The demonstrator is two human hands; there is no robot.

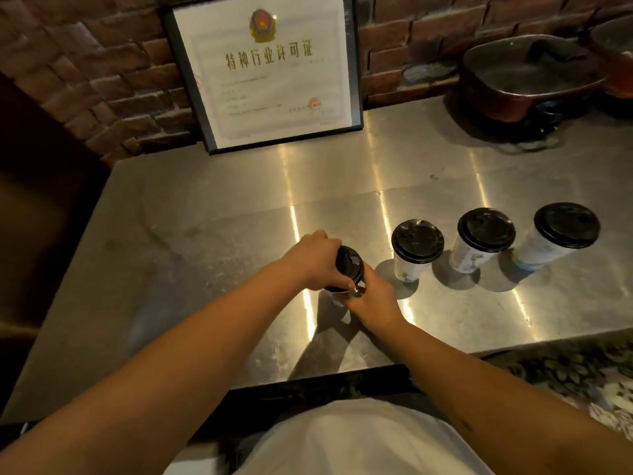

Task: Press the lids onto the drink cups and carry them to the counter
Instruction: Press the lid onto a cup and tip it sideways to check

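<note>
- Black lid [348, 264] sat tilted on the fourth cup [337, 296], not yet seated; left hand [317, 258] gripped the lid, right hand [371, 296] clasped the cup.
- Three lidded cups [416, 250] stood at three o'clock on the steel table [205, 234].
- Contents hidden; carrying not yet begun.

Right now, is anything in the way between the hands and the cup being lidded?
Nothing visible. The left hand holds the black lid tilted on the cup, which the right hand grips. The three lidded cups stand apart.
</note>
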